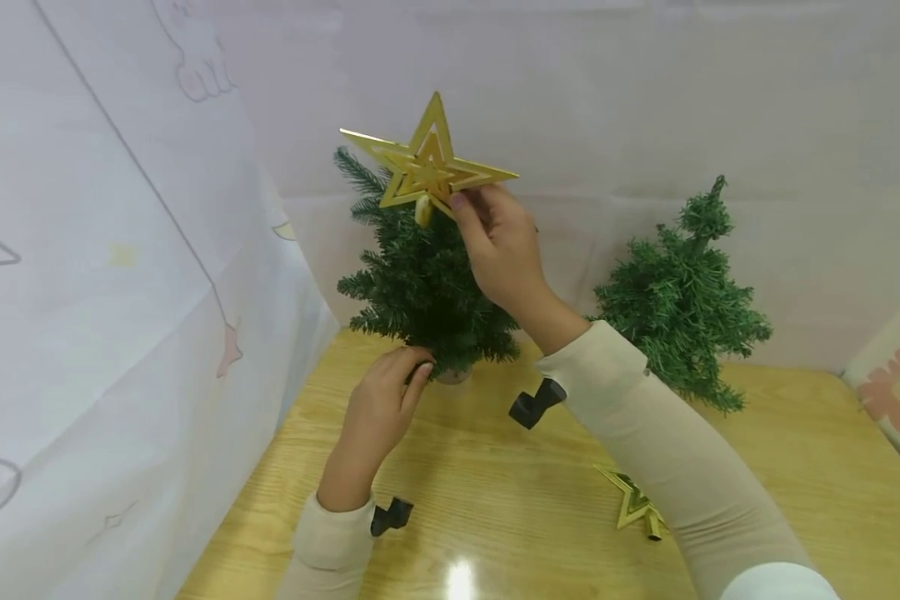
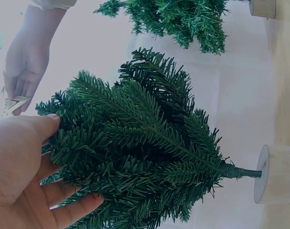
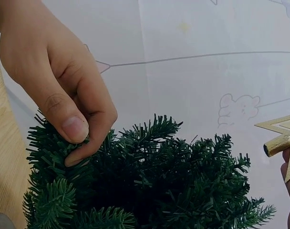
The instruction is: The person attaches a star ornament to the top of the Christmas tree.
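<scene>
A green artificial Christmas tree (image 1: 435, 283) stands at the table's back left on a round wooden base (image 2: 277, 176). My left hand (image 1: 378, 408) is low at its near side. Thumb and forefinger of that hand pinch a branch tip (image 3: 54, 157), while the other fingers lie loosely among the needles in the left wrist view. Above the tree, my right hand (image 1: 506, 250) holds a gold star tree topper (image 1: 429, 173) by a lower point. The topper's short tube (image 3: 277, 144) points down in the head view; whether it touches the treetop I cannot tell.
A second, lighter green tree (image 1: 682, 292) stands at the back right, behind my right forearm. Another gold star topper (image 1: 633, 500) lies on the wooden table (image 1: 495, 483), partly covered by my right sleeve. Printed cloth (image 1: 150, 275) hangs along the left and back.
</scene>
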`<action>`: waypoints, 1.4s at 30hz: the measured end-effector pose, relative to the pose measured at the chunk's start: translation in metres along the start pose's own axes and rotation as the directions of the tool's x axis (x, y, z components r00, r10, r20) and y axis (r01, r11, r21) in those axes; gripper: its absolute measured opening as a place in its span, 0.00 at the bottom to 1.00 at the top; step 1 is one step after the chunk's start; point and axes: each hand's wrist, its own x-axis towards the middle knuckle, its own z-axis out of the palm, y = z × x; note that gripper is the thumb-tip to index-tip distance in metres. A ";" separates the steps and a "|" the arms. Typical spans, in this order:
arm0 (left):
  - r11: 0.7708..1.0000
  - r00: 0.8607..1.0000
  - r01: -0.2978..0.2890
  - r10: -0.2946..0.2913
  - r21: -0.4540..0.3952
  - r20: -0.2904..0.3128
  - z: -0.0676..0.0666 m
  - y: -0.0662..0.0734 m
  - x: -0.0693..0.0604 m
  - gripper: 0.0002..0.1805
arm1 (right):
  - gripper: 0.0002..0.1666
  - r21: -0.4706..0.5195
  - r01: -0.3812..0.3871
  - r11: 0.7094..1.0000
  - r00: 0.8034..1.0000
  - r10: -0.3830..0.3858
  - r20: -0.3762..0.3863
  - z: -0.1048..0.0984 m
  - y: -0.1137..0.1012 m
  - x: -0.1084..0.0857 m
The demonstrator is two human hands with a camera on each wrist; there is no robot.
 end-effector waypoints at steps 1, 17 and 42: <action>1.000 1.000 -0.001 0.001 0.002 0.001 0.000 0.000 0.000 0.09 | 0.16 0.002 0.006 1.000 1.000 -0.006 -0.001 0.000 0.000 0.000; 1.000 1.000 -0.006 0.006 0.005 0.020 0.004 0.004 -0.006 0.10 | 0.16 0.002 -0.023 1.000 1.000 0.023 0.013 0.005 0.004 -0.006; 1.000 1.000 -0.023 0.023 -0.001 0.000 -0.002 0.003 0.000 0.11 | 0.15 0.005 -0.027 1.000 0.999 0.027 -0.027 0.012 -0.026 0.000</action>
